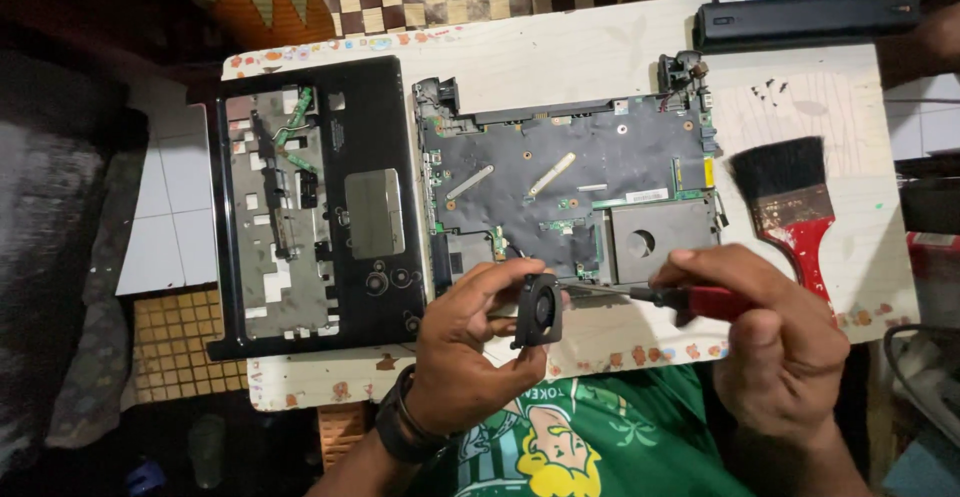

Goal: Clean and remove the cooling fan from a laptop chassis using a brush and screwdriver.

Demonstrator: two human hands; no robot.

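While the left hand [465, 342] gripped the detached cooling fan [539, 309] in closed fingers above the counter [560, 57], the right hand [775, 342] clasped a red-handled screwdriver [690, 300]; beyond both, the motherboard [570, 187] remained in its base, palm rest [315, 207] already removed.

White tabletop [560, 57] over dim tiled floor [165, 227]

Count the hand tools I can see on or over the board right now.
2: a red-handled screwdriver in the right hand, and a red-handled paintbrush lying at the board's right side. Others may be out of view.
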